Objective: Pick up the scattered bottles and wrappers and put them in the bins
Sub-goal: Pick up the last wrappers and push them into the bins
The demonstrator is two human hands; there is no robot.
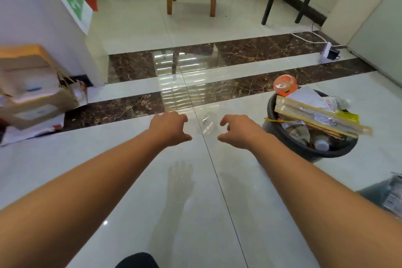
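Beside left hand [171,127], blurred clear bottle [206,124]

Bright, even light. Strong white glare streaks on glossy floor [169,85] at centre. Soft, faint shadows on near tiles. Wide-angle bending at edges; boxes [28,89] at left smeared, blurred.

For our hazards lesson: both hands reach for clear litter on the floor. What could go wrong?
1. The clear litter barely shows against the glossy tile, so the left hand and right hand may fumble it.
2. The black bin is heaped above its rim; its long wrapper overhangs and could spill.
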